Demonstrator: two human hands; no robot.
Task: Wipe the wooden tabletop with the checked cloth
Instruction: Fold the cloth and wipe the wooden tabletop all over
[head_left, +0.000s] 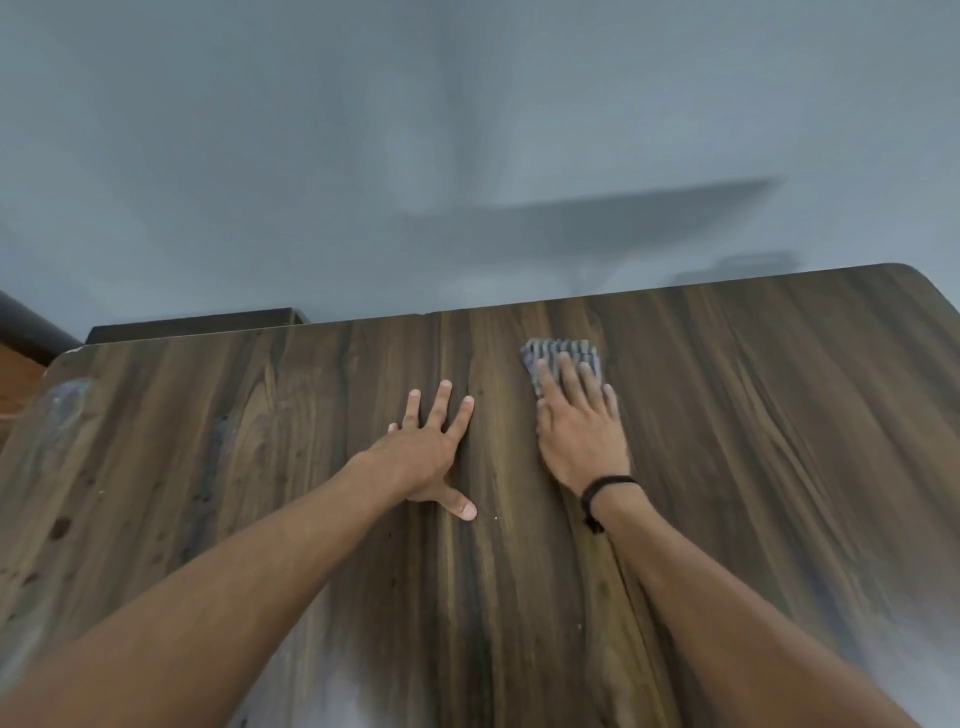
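The dark wooden tabletop (753, 441) fills the lower half of the head view. A folded grey checked cloth (569, 353) lies flat on it near the far edge, right of centre. My right hand (579, 426) lies on the cloth with straight fingers pressing it onto the wood; a black band circles that wrist. My left hand (431, 447) rests flat on the bare wood to the left of the cloth, fingers spread, holding nothing. The cloth's near part is hidden under my right fingers.
A blue-grey wall (467, 156) rises right behind the table's far edge. A dark piece of furniture (192, 325) sits past the far left edge. The table's rounded far right corner (909, 273) and a pale smudge at the left edge (67, 405) show.
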